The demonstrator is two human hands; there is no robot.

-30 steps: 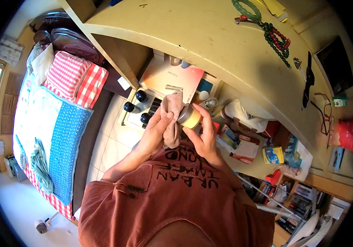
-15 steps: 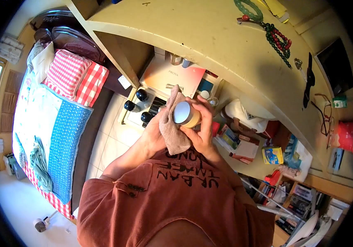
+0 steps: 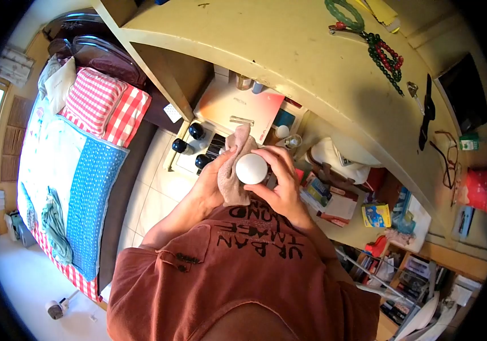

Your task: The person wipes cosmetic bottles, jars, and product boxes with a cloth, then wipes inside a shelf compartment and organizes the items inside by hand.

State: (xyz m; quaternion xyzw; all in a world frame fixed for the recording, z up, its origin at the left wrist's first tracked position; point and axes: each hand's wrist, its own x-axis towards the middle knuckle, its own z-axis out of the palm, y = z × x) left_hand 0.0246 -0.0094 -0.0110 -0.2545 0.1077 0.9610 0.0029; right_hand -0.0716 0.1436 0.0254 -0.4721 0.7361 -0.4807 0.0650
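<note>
My left hand (image 3: 211, 181) is closed around a beige-pink cloth (image 3: 234, 181), which hangs in front of my chest. Against the cloth's right side is a small round jar (image 3: 251, 169), its white top turned up toward me. My right hand (image 3: 284, 181) grips this jar from the right, fingers over the far side and thumb at the near side. The jar's body is mostly hidden under its top. Just beyond my hands is an open drawer with several dark-capped bottles (image 3: 196, 131) and a flat pale pink-orange box (image 3: 242, 102).
A yellowish shelf (image 3: 226, 34) curves across above my hands, with bead strings (image 3: 384, 57), a watch (image 3: 425, 113) and glasses (image 3: 451, 165) on it. Small boxes (image 3: 334, 206) lie in the lower compartment at right. A bed (image 3: 93, 193) stands at left.
The jar has tilted so its white top faces me and its yellowish side no longer shows. The cloth and my left hand have shifted slightly left.
</note>
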